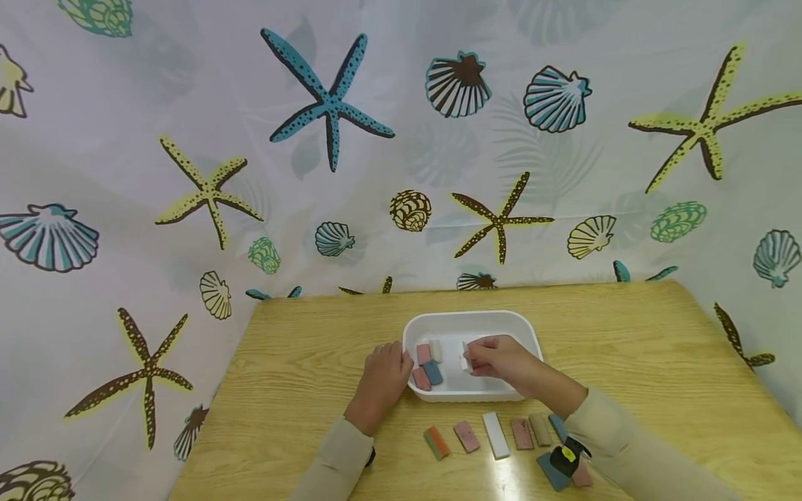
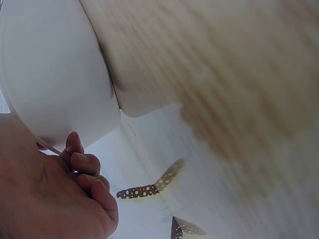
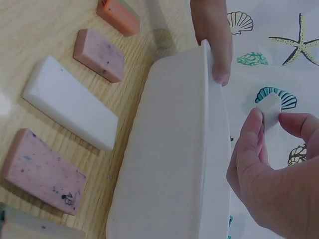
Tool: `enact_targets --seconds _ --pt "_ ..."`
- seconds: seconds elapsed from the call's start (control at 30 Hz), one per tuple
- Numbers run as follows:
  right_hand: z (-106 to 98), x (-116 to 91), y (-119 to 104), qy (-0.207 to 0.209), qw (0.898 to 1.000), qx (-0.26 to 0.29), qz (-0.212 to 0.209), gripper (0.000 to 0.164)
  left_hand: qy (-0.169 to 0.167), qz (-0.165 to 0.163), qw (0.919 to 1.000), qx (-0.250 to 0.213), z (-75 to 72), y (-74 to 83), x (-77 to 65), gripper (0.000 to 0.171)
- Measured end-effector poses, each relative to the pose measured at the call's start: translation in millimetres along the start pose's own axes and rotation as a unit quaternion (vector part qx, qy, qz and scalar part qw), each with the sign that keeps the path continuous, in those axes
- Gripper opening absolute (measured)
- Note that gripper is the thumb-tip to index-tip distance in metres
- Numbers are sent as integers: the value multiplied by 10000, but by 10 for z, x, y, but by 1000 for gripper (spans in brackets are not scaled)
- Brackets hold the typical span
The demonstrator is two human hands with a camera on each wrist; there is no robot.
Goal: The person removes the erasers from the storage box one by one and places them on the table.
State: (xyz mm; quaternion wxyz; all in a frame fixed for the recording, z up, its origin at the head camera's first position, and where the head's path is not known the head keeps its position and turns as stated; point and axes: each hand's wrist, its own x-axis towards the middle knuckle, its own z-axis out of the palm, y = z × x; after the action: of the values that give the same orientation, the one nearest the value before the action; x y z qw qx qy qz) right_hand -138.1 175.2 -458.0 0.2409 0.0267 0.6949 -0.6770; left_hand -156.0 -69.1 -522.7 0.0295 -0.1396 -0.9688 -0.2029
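Note:
A white plastic tub (image 1: 470, 397) stands on the table, with pink (image 1: 424, 353), off-white (image 1: 436, 351) and blue erasers (image 1: 433, 374) inside at its left end. My left hand (image 1: 383, 376) grips the tub's left rim; in the left wrist view its fingers (image 2: 89, 164) are curled at the edge. Over the tub's middle, my right hand (image 1: 506, 360) pinches a small white eraser (image 1: 465, 359) between thumb and fingers. That white eraser (image 3: 270, 110) shows above the rim level in the right wrist view.
In front of the tub lie an orange-and-green eraser (image 1: 436, 443), a pink one (image 1: 466, 436), a long white one (image 1: 496, 435), a speckled pink one (image 1: 522, 433), a tan one (image 1: 540, 429) and blue ones (image 1: 550, 475), partly under the right wrist. A patterned cloth (image 1: 401, 153) hangs behind the table.

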Motion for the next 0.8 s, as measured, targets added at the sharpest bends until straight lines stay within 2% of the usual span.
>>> enact_targets --seconds 0.17,0.53,0.8 --pt "-46 -171 -4 -289 9996 -10 -59 39 31 12 10000 5 5 -9 2 24" --pt "-159 -509 9 -376 9984 -380 170 38 65 74 9999 -52 -12 -19 4 25" --pt "-257 -799 188 -607 9964 -497 331 33 47 90 9999 -99 -27 -7 3 22"
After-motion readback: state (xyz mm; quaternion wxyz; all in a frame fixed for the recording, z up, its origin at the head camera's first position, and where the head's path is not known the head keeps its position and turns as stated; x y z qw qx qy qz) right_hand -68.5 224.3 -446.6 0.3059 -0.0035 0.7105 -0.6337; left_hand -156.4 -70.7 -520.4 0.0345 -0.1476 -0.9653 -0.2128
